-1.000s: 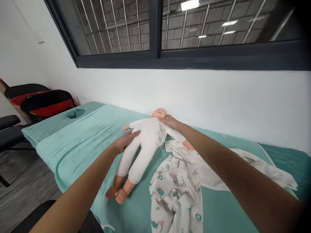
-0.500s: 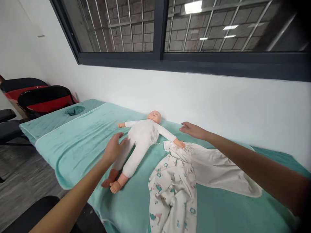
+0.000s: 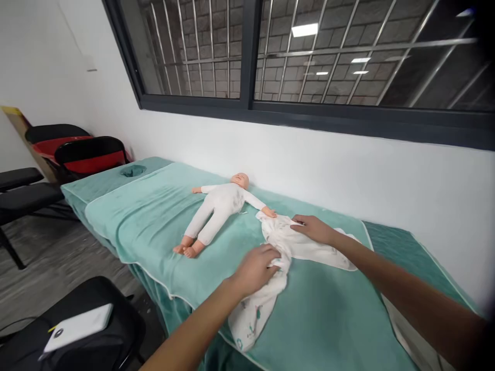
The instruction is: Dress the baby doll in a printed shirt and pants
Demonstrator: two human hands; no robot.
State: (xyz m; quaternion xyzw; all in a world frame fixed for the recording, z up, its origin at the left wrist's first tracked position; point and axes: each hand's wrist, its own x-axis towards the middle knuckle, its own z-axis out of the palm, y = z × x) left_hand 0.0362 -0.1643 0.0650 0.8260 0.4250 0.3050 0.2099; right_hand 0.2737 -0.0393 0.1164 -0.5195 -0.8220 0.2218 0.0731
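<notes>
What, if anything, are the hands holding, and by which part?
The left hand holds the patterned white cloth by its bunched middle. The right hand touches white fabric nearer the wall; whether it grips cannot be told.

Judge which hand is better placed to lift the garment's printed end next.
Probably the left hand: it touches the garment close to that printed end, while the right hand is farther away, by the plain white cloth.
</notes>
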